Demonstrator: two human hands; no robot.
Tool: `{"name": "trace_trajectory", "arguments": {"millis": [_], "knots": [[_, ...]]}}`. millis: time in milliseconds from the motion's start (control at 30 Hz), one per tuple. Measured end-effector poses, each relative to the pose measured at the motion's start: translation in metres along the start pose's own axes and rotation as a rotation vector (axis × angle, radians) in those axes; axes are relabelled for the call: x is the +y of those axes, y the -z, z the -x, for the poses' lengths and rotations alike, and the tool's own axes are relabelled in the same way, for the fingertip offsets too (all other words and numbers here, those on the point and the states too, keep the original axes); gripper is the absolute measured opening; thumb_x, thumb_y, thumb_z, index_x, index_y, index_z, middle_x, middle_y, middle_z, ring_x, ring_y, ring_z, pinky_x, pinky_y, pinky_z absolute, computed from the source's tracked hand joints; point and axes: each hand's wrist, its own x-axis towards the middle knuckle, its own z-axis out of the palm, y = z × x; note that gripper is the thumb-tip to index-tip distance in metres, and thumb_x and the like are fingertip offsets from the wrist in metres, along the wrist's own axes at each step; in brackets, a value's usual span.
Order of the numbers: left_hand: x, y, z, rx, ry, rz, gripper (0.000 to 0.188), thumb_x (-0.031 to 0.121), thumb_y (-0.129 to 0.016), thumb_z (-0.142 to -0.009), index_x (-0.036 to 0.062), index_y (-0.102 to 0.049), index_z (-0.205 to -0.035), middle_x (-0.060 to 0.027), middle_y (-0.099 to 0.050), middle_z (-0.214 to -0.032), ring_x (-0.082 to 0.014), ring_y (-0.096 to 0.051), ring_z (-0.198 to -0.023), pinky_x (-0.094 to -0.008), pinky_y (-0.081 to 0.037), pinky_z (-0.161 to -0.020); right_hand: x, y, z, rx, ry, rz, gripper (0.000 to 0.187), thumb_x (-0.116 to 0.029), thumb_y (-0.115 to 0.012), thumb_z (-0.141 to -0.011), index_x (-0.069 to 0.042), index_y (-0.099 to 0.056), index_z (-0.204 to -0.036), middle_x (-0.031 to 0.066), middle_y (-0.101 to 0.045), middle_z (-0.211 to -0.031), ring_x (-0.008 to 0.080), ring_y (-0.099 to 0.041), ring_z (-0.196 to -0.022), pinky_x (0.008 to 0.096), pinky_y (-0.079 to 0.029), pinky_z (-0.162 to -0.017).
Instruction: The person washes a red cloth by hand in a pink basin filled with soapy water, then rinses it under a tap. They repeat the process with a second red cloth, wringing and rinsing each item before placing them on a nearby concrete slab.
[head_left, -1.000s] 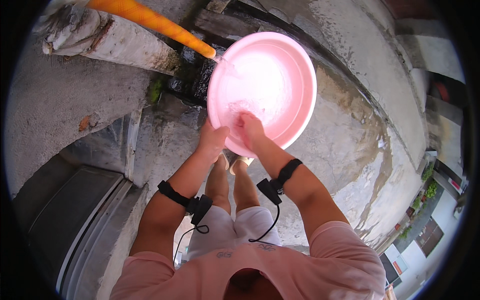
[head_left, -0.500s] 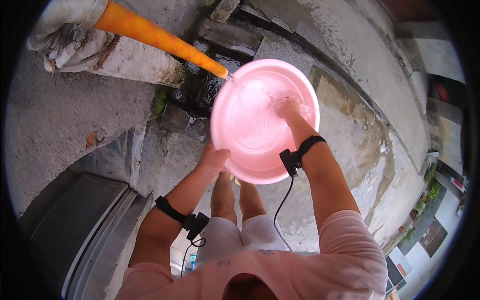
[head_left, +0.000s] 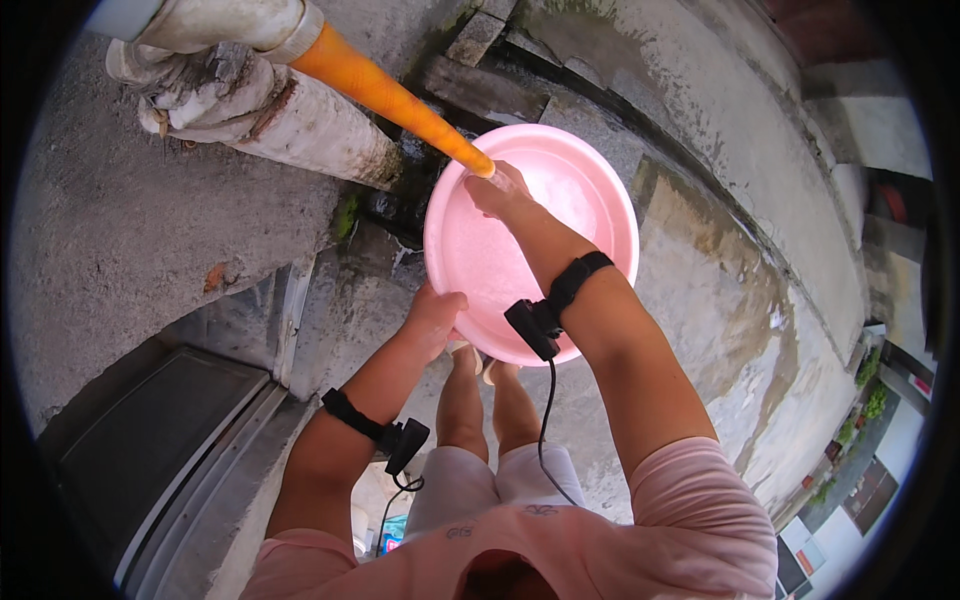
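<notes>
A round pink basin (head_left: 600, 290) with some water in it is held out in front of me, above the ground. My left hand (head_left: 437, 312) grips its near left rim, thumb on top. My right hand (head_left: 503, 192) reaches inside, near the far left wall, directly beneath the mouth of an orange hose (head_left: 400, 105). Water from the hose runs onto that hand. Its fingers look spread, partly covered by the hose end and the stream, and I see nothing held in them.
The hose comes off a white pipe (head_left: 225, 25) at the upper left, above a thick, weathered white pipe (head_left: 310, 125). Behind the basin runs a wet gutter with stone slabs (head_left: 485, 90). A dark-panelled frame (head_left: 150, 450) stands at the lower left. Cables hang from black forearm straps (head_left: 580, 280).
My right hand has moved left across the basin, from the water at the far right side to under the hose. My left hand keeps its hold on the rim.
</notes>
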Motion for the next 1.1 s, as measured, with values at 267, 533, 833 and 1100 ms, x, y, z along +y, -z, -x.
{"name": "trace_trajectory", "arguments": {"millis": [267, 533, 833, 1100], "knots": [[-0.008, -0.014, -0.029, -0.09, 0.063, 0.079, 0.052, -0.002, -0.052, -0.074, 0.0026, -0.044, -0.125, -0.0171, -0.057, -0.111, -0.0324, -0.063, -0.098, -0.0482, -0.058, -0.075, 0.034, 0.031, 0.036, 0.078, -0.098, -0.846, 0.026, -0.019, -0.056, -0.091, -0.002, -0.063, -0.11, 0.0108, -0.066, -0.098, 0.0186, -0.064, -0.089, 0.0318, -0.053, -0.081], [0.035, -0.027, -0.056, -0.118, -0.015, 0.118, 0.043, 0.001, -0.052, -0.077, 0.0004, -0.049, -0.12, -0.016, -0.061, -0.107, -0.0307, -0.066, -0.093, -0.0463, -0.059, -0.075, 0.137, 0.128, 0.131, 0.67, -0.337, 0.543, 0.073, -0.038, -0.067, -0.081, -0.006, -0.038, -0.141, 0.0147, -0.033, -0.146, 0.0288, -0.04, -0.131, 0.0434, -0.038, -0.101], [0.057, -0.031, -0.091, -0.19, 0.0, -0.078, 0.043, 0.006, -0.053, -0.081, -0.0003, -0.049, -0.124, -0.0138, -0.061, -0.113, -0.0284, -0.065, -0.098, -0.043, -0.057, -0.079, 0.184, 0.098, 0.196, 0.186, -0.298, -1.222, 0.039, -0.016, -0.059, -0.084, 0.007, -0.052, -0.115, 0.0161, -0.065, -0.098, 0.0261, -0.069, -0.08, 0.0341, -0.06, -0.064], [0.085, -0.091, -0.108, 0.158, -0.592, -0.015, 0.024, 0.026, -0.052, -0.097, 0.0026, -0.059, -0.097, -0.0063, -0.06, -0.083, -0.0161, -0.058, -0.073, -0.0295, -0.047, -0.055, 0.183, 0.093, 0.22, 0.223, -0.356, -1.024, 0.04, -0.01, -0.057, -0.08, 0.01, -0.052, -0.114, 0.0198, -0.065, -0.099, 0.0285, -0.069, -0.079, 0.037, -0.061, -0.062]]}}
